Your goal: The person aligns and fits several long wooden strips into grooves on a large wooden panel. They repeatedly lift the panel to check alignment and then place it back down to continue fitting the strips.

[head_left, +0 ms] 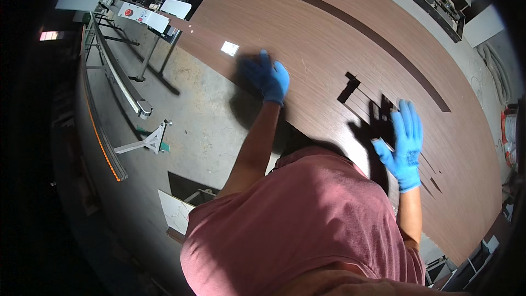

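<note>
We are standing over a wide brown wood-grain panel [323, 44], which is stretching from the upper middle of the view down to the lower right, and both our hands are wearing blue gloves. Our left hand [274, 83] is hanging at the panel's near edge, toward its left end, with fingers and thumb spreading apart; we are not managing to tell whether it is touching the surface. A small white rectangle [230, 49] is lying on the panel near those fingers, to their left. Our right hand [407, 153] is hanging over the panel's near right part, its four fingers lying close to one another and its thumb standing well apart; contact is again escaping us. Between the hands, nearer the right one, a small black angular shape [348, 88] is showing on the panel. Along the far side a long dark strip [350, 19] is running, and we are not making out whether it is a slot or a separate piece. To the left, a machine with a red button [129, 13] is standing beyond the panel's corner, and a white bracket [153, 141] is standing near the long rails [118, 71]
</note>
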